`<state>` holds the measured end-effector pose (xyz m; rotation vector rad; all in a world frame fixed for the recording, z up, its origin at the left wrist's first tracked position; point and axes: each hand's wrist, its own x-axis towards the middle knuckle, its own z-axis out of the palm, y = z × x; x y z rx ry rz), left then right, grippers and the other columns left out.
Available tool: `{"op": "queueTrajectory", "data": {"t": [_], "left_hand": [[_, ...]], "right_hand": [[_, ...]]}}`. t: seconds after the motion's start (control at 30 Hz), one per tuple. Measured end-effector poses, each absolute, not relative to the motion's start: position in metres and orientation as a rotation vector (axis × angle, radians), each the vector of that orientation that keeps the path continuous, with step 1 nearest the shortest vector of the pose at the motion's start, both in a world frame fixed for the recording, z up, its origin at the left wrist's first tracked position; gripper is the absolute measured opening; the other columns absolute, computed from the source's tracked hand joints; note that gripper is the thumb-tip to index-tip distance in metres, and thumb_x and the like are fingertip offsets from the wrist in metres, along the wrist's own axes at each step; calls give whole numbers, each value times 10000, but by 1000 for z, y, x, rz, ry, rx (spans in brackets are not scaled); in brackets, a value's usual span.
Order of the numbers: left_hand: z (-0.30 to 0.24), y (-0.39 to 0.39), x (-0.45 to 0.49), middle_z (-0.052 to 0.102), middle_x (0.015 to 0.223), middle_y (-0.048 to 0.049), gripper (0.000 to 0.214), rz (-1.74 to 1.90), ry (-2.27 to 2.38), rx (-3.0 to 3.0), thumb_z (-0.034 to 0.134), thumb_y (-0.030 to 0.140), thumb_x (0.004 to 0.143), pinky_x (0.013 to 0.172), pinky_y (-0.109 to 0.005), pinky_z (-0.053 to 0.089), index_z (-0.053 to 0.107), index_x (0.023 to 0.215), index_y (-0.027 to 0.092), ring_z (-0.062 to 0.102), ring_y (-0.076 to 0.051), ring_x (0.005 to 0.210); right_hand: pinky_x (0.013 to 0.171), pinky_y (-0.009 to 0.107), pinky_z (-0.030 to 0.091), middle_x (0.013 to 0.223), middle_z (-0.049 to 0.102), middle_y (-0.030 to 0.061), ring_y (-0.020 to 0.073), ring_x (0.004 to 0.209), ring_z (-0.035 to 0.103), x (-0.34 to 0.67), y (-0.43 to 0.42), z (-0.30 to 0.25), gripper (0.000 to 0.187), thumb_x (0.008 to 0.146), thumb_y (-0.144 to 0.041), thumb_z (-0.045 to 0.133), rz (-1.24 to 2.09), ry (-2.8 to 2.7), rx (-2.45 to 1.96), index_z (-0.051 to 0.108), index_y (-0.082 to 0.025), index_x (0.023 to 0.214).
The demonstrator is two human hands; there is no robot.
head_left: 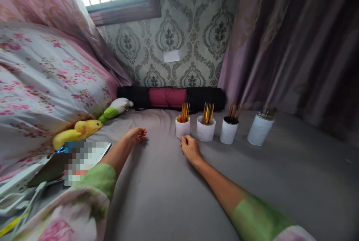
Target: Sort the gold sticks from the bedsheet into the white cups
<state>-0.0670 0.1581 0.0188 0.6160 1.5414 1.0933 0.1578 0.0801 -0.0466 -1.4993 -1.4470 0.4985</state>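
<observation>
My left hand (137, 135) rests over the grey sheet with its fingers loosely curled and apart, holding nothing that I can see. Just in front of a white-wrapped cup (183, 129), my right hand (190, 148) is closed, fingers bent inward; whatever may be in them is hidden. Thin golden sticks (185, 112) stand upright in that cup. To its right are a second white cup (206, 132) with golden sticks (208, 114), a third cup (229, 133) with darker sticks (233, 111), and a taller white container (260, 130) with blurred contents.
A black and maroon rolled bag (168, 97) lies along the patterned wall (193, 39). On the left are a yellow plush toy (77, 132), a green and white plush toy (116, 108), a flowered cloth (47, 80), and a partly blurred-out flat device (105, 149). Curtains (252, 46) hang right.
</observation>
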Motion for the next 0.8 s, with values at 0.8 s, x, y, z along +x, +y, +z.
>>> {"op": "queueTrajectory", "data": {"t": [0.8], "left_hand": [[-3, 191, -110, 461, 433, -3, 115, 1031, 2016, 1056, 550, 71, 586, 403, -224, 379, 472, 546, 146, 492, -127, 419]], "right_hand": [[481, 188, 348, 613, 633, 26, 102, 488, 531, 157, 80, -47, 268, 824, -273, 391, 509, -1427, -1505, 624, -160, 755]]}}
